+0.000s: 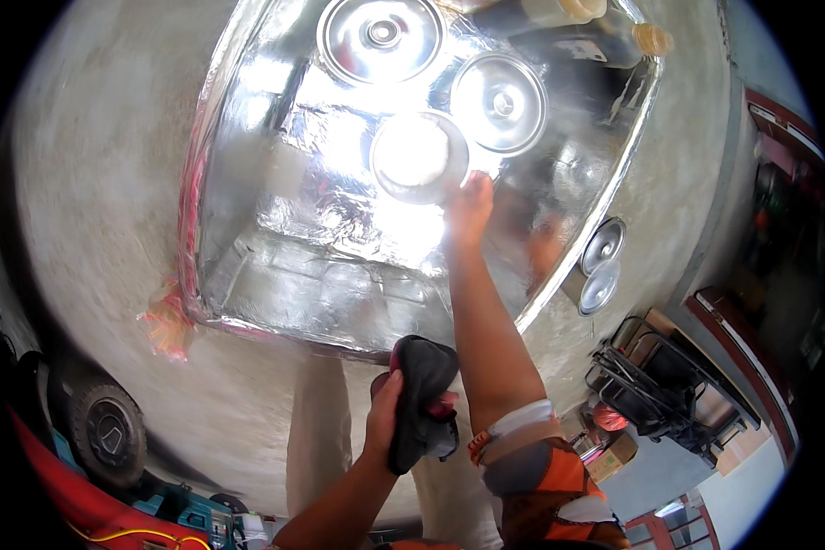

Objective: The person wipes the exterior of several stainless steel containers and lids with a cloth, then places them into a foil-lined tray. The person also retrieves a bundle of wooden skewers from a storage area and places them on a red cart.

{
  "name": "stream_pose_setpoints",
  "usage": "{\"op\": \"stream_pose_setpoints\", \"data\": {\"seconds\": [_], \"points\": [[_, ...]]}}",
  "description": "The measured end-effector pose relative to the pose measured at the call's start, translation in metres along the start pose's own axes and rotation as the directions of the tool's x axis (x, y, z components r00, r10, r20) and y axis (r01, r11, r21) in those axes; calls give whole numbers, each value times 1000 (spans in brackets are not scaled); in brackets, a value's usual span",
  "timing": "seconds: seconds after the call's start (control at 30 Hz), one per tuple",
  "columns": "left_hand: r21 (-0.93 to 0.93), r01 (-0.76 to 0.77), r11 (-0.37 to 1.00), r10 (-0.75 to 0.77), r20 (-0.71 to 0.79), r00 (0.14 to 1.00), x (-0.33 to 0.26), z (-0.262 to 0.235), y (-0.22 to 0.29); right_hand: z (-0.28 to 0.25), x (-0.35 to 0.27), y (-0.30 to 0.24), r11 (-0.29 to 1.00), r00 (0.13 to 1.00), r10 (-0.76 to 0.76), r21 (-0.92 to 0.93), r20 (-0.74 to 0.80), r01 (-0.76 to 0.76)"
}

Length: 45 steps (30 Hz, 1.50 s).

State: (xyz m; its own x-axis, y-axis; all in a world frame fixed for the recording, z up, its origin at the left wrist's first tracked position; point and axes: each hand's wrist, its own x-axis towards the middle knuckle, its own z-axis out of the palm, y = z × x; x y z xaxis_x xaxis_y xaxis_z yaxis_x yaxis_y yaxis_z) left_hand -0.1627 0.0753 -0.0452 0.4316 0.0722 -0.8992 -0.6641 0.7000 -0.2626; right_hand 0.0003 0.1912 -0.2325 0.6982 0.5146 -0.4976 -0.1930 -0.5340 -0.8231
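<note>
My right hand (470, 209) reaches over the foil-covered surface (325, 275), its fingers at the near right rim of a round metal pot (382, 174). Glare washes out the pot's inside, and the fingertips are too bright to make out their grip. Beyond the pot lie two round metal lids with centre knobs, a larger lid (346, 46) and a smaller lid (527, 115). My left hand (385, 417) is closed around a bunched black cloth (422, 385) with dark red parts, held just before the surface's near edge.
Dark bottles (614, 46) with tan caps lie at the far right corner. Two small lids (603, 243) sit outside the right edge. Pink plastic (170, 321) hangs at the near left corner. Folded black chairs (651, 380) stand right; a wheel (108, 431) stands lower left.
</note>
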Motion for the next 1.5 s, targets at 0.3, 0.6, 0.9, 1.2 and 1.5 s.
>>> {"op": "stream_pose_setpoints", "data": {"seconds": [0.3,0.6,0.9,1.2,1.5], "points": [[103,119,988,-132,132,982,5,-2,-3,23,22,-2,999,998,43,-30,-54,-45],[245,128,961,-147,64,987,6,6,-16,-3,37,13,974,997,45,-223,65,-30],[291,37,956,-26,-41,999,6,13,-29,-24,56,-63,438,896,-414,-827,162,352],[167,122,978,-119,-30,992,6,14,-26,-17,45,-25,972,942,97,234,-321,-21],[57,131,990,-126,-79,989,8,23,-23,-6,76,-32,879,896,369,405,-246,-251]]}}
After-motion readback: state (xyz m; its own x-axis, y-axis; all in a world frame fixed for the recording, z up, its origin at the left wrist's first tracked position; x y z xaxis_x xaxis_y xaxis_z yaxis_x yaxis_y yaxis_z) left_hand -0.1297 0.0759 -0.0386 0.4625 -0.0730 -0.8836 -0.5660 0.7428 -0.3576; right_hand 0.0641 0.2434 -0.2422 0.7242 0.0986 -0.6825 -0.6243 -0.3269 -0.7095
